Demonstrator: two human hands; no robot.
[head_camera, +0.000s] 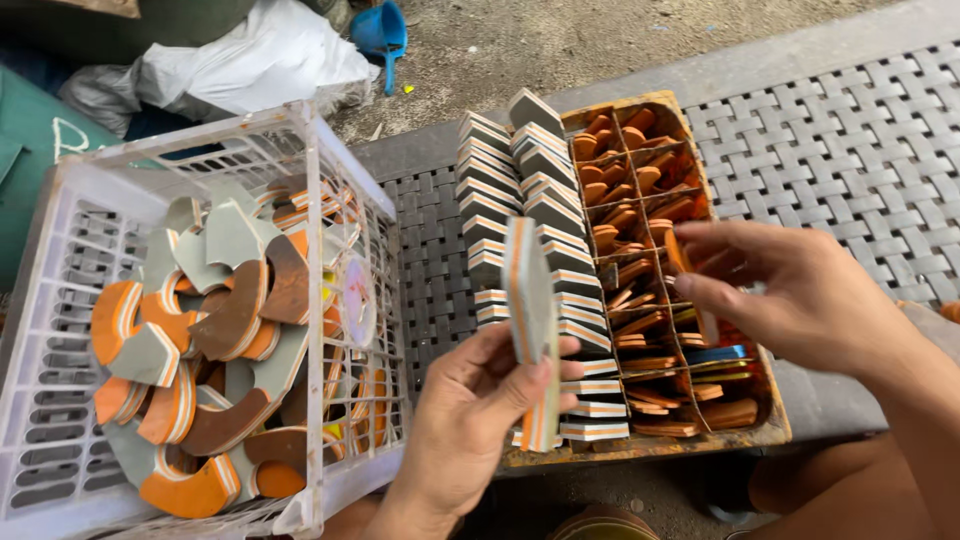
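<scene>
**Left hand gripping a foam stack upright, right hand pinching an orange piece over the box**

A white plastic crate (60, 300) is sitting at the left, holding a jumble of curved foam offcuts (215, 340) in grey, orange and brown. A white bag (250, 60) and a blue scoop (382, 30) are lying on the far ground beyond it. A woven grey mat (860, 150) is covering the surface on the right and running under the middle.

A cardboard box (745, 432) is lying between crate and mat, its long side running near to far. Its left half is filling with two rows of stacked grey-white-orange foam slabs (540, 190). Its right half is split into compartments (640, 260) holding small orange and brown cut pieces, with some blue and yellow ones in a nearer cell.

The left hand (470, 420) is sitting in front of the near end of the slab rows, hiding part of them. Its fingers are clamping a foam stack (530, 320), thumb on the right face, the other fingers wrapping behind. The stack is standing on edge, long axis nearly vertical, tilted slightly with its top toward the far left, striped edge facing the camera.

The right hand (810, 300) is hovering over the compartments, covering the middle cells. Thumb and forefinger are pinching a small orange piece (678, 252), the other fingers curling loosely.
</scene>
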